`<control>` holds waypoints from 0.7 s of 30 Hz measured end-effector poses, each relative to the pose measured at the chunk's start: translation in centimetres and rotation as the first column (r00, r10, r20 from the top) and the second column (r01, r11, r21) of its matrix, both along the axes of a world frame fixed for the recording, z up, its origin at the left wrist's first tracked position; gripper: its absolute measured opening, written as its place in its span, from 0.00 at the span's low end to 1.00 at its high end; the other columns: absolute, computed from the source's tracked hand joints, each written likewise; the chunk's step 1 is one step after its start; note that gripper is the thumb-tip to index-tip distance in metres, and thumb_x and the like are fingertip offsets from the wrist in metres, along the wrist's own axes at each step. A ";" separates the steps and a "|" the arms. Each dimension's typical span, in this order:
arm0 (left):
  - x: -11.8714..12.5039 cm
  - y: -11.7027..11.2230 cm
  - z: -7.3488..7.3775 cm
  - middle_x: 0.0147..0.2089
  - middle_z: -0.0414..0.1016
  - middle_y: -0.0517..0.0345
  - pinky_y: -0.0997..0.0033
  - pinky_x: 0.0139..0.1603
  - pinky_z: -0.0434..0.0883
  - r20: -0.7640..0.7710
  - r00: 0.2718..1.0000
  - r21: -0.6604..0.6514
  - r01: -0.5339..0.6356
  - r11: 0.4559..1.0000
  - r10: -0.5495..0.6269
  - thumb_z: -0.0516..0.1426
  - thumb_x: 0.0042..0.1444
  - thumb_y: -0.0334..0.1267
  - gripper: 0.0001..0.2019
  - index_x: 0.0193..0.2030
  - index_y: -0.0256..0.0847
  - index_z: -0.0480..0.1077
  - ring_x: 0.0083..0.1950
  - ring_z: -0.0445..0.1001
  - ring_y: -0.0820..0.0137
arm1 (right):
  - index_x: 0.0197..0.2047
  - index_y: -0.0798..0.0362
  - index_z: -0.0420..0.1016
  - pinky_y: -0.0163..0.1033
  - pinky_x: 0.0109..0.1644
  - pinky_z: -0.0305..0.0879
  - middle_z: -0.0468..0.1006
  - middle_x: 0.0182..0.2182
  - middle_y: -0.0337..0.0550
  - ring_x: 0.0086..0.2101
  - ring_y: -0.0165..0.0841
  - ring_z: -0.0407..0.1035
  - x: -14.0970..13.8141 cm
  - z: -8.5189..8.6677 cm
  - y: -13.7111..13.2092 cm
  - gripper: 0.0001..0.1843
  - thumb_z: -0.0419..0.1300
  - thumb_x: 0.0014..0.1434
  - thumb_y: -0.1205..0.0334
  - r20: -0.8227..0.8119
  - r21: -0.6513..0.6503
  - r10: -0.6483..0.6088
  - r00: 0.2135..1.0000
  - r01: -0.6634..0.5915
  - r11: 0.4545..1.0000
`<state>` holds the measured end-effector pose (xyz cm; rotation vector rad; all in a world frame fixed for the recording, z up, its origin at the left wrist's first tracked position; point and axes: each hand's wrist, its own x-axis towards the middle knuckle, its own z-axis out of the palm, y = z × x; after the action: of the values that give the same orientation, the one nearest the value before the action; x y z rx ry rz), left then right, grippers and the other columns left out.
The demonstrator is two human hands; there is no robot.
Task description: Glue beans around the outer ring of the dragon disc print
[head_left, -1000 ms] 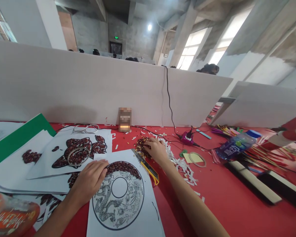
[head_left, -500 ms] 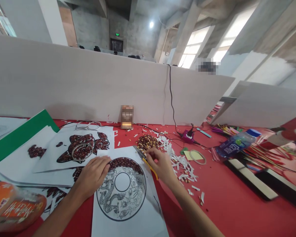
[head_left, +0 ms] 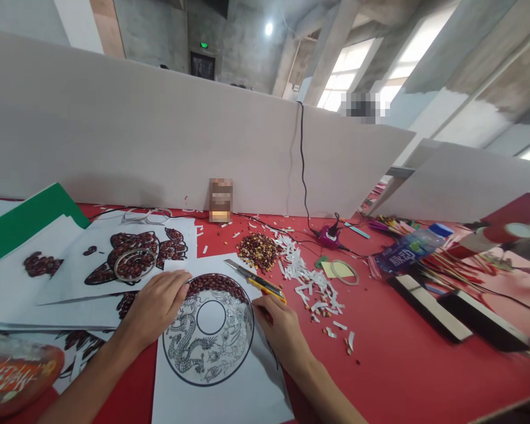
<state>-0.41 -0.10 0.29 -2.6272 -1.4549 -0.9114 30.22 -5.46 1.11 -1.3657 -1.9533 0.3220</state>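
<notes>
A white sheet (head_left: 183, 403) lies before me, printed with a round dragon drawing (head_left: 223, 359). Dark red beans (head_left: 218, 285) fill the upper band of its circle. My left hand (head_left: 163, 297) rests at the circle's upper left, fingers stretched out over the paper. At the circle's right edge, my right hand (head_left: 279, 330) has its thumb and fingertips pinched together; whatever is between them is too small to make out. Just above that hand lies a yellow utility knife (head_left: 265, 285), across the sheet's upper right edge. Beyond it is a pile of mixed beans (head_left: 258, 252).
White paper scraps (head_left: 307, 277) litter the red table (head_left: 380, 377) right of the beans. Bean-covered sheets (head_left: 97, 303), a tape roll (head_left: 135, 265) and a jar (head_left: 20, 374) are on the left. A bottle (head_left: 413, 247) and two dark-sided blocks (head_left: 428, 306) lie right.
My right hand has come nearer to me, from beside the bean pile over the knife to the circle's right edge. My left hand stays on the sheet. The view has shifted slightly.
</notes>
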 end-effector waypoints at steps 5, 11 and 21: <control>0.0 0.0 0.1 0.54 0.80 0.50 0.54 0.60 0.70 -0.009 1.000 -0.001 -0.005 1.000 0.005 0.45 0.72 0.40 0.17 0.55 0.39 0.71 0.56 0.76 0.60 | 0.39 0.49 0.76 0.34 0.39 0.72 0.78 0.32 0.42 0.33 0.32 0.75 -0.4 -0.2 0.0 0.08 0.55 0.68 0.65 0.041 0.045 0.040 0.998 -0.042 0.998; 0.0 -0.1 0.3 0.54 0.80 0.51 0.55 0.60 0.71 0.002 1.000 -0.005 0.004 1.000 -0.004 0.45 0.72 0.40 0.16 0.55 0.40 0.71 0.55 0.77 0.61 | 0.38 0.50 0.76 0.35 0.39 0.71 0.77 0.32 0.43 0.33 0.32 0.73 -0.5 -0.3 0.2 0.11 0.54 0.70 0.65 0.069 0.080 0.054 0.996 -0.059 0.995; -0.1 -0.1 0.0 0.54 0.80 0.51 0.55 0.60 0.72 0.007 1.000 0.016 0.006 1.000 -0.006 0.46 0.71 0.40 0.16 0.55 0.42 0.72 0.55 0.78 0.60 | 0.43 0.48 0.82 0.37 0.43 0.75 0.80 0.40 0.47 0.38 0.34 0.77 0.0 0.6 -0.2 0.12 0.56 0.69 0.62 -0.067 -0.009 0.105 0.992 -0.106 0.994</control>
<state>-0.56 -0.16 0.28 -2.6214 -1.4359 -0.9291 30.20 -5.63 1.68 -1.2467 -1.9750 0.4248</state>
